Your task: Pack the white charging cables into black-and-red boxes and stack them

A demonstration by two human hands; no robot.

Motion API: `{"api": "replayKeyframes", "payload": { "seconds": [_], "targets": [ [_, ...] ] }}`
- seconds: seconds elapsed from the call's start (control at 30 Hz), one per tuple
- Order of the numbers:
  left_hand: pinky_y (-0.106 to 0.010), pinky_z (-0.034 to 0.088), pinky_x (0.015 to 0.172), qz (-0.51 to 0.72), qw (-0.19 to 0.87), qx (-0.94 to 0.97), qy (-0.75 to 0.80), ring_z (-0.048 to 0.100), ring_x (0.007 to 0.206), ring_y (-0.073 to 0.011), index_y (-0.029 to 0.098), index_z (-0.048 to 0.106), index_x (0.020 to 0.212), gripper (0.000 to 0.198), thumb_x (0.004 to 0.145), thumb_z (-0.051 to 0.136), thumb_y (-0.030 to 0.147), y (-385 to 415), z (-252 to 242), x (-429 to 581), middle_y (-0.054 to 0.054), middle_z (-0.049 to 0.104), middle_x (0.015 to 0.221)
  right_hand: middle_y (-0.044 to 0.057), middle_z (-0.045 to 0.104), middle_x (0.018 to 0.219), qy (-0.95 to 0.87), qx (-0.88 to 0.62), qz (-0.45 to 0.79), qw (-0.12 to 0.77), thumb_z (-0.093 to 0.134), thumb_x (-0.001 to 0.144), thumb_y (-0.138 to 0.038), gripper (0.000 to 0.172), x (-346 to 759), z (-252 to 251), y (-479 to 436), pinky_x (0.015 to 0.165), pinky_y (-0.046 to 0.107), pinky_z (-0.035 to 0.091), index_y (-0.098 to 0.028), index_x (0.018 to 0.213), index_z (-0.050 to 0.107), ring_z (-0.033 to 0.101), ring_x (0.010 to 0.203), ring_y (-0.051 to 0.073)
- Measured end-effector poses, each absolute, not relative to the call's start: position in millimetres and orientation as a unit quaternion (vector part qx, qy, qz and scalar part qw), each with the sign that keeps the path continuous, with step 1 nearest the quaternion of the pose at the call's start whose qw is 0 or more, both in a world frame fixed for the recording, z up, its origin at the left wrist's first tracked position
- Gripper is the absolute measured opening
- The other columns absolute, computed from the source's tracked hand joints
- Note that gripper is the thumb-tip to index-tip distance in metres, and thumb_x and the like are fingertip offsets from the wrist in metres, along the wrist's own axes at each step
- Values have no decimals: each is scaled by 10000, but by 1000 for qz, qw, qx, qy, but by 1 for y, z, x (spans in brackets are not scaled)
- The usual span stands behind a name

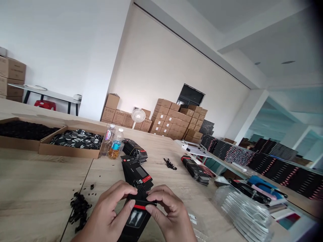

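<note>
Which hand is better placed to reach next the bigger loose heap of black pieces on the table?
Probably the left hand: the heap lies beside it, while the right hand is across the black box. Both grip the box.

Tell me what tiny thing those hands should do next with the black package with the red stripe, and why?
I'd guess a gentle squeeze along the top of the black package. The left hand and right hand already pinch it there, one at each side, with both thumbs near the red stripe, so they seem well placed to press evenly.
</note>
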State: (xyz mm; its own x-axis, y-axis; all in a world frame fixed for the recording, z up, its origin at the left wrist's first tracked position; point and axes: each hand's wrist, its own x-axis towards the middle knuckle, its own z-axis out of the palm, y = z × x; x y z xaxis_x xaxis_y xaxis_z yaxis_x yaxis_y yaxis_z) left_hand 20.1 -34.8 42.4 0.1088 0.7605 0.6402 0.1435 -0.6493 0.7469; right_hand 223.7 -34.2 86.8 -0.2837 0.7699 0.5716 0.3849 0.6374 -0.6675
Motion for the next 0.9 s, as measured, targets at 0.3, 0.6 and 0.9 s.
{"api": "replayKeyframes", "payload": {
  "seconds": [0.3, 0.6, 0.9],
  "targets": [
    [-227, 533, 766, 608, 179, 713, 302, 673, 896, -160, 238, 649, 935, 156, 939, 510, 169, -31, 45, 26, -37, 677, 949, 47, 686, 853, -715, -379, 343, 477, 788, 791, -342, 103, 221, 96, -30, 706, 279, 532, -243, 811, 774, 654, 778, 174],
    [-272, 541, 813, 628, 183, 700, 288, 684, 941, -186, 223, 664, 912, 190, 927, 486, 161, -31, 39, 27, -69, 692, 1034, 58, 686, 980, -760, -334, 312, 462, 668, 894, -339, 116, 234, 80, -24, 768, 291, 548, -278, 911, 764, 669, 890, 189],
    [-381, 531, 992, 602, 113, 728, 309, 617, 1206, -250, 264, 602, 1225, 389, 866, 543, 126, -21, 12, 30, -106, 631, 1320, 75, 713, 1084, -793, -301, 176, 500, 626, 914, -209, 225, 234, 45, -17, 870, 332, 569, -290, 1113, 693, 688, 1009, 213]
  ]
}}
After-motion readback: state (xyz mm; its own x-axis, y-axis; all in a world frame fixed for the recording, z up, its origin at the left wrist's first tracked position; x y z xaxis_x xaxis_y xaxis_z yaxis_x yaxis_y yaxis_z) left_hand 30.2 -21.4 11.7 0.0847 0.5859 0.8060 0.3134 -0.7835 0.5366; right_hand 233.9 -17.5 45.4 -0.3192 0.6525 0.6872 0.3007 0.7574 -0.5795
